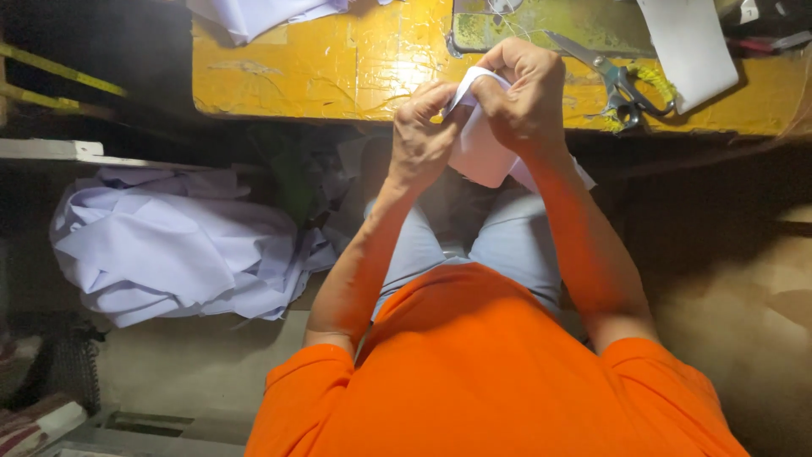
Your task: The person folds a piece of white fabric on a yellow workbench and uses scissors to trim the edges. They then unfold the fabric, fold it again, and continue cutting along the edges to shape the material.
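White cloth piece [479,152] is pinched at its top between left hand [420,135] and right hand [524,97], both grips closed on it.

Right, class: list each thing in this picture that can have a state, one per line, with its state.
left hand: closed, pinching the white cloth piece
right hand: closed, gripping the same piece
white cloth piece: folded, held above the lap
scissors: lying flat on the yellow table, blades shut
pile of white fabric: crumpled, lying low at the left
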